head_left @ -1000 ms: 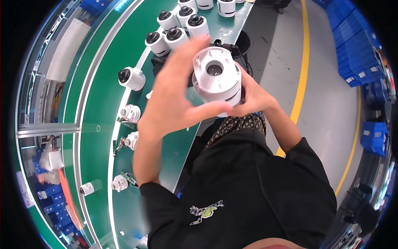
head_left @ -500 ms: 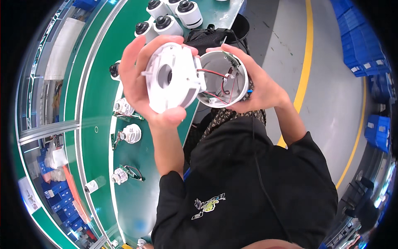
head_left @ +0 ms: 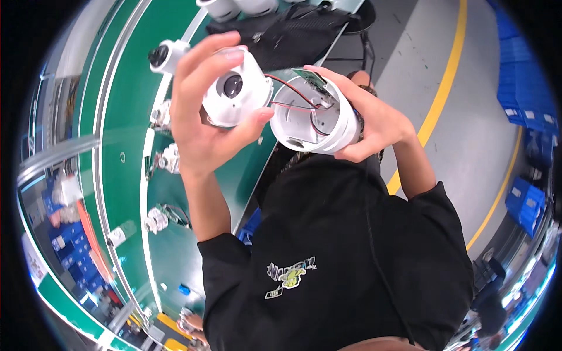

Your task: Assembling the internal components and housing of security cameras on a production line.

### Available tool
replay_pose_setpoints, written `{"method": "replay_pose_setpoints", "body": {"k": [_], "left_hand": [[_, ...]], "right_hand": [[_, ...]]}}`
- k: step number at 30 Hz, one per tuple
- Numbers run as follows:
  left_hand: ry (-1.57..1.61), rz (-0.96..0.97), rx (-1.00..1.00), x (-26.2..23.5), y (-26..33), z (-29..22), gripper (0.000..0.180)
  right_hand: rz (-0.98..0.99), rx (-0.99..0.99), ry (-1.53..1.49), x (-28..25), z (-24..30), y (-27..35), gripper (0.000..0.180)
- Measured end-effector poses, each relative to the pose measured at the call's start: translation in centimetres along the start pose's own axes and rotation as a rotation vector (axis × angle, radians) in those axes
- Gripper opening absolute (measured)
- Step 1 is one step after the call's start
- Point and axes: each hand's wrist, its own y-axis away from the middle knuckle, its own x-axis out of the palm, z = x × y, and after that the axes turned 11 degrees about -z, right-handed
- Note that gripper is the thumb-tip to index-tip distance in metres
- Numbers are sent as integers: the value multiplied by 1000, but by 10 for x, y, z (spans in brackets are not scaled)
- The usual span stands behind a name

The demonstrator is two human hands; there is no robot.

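My left hand (head_left: 202, 111) grips the white front part of a dome camera (head_left: 237, 88), its dark lens facing me. My right hand (head_left: 374, 120) holds the white round housing shell (head_left: 313, 120), open side toward me, with a small green circuit board at its rim. Red and black wires (head_left: 293, 96) run from the shell to the front part. Both pieces are held up close in front of my chest, a little apart from each other.
A green workbench (head_left: 126, 117) curves along the left with several white cameras (head_left: 167, 55) and small parts (head_left: 157, 219) on it. A black mat (head_left: 287, 35) lies at the bench's far end. Grey floor with a yellow line (head_left: 436, 105) and blue crates (head_left: 518, 70) lie to the right.
The camera, held whole a second ago, has been pulled into two pieces. The front part has turned in my left hand, so its lens now faces me.
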Motion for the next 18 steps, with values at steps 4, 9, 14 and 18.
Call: {"method": "replay_pose_setpoints", "body": {"k": [4, 9, 14, 18], "left_hand": [[4, -89, -388, -22, 67, -21, 74], [-156, -340, -686, -41, 148, -29, 74], [-523, -239, -629, -51, 173, -36, 49], [-699, -125, -497, -57, 163, -33, 27]], "right_hand": [[161, 8, -98, 15, -25, -7, 103], [391, 120, -9, 52, -55, -36, 95], [472, 265, 31, 73, -67, -58, 90], [527, 226, 110, 76, -70, -79, 87]]}}
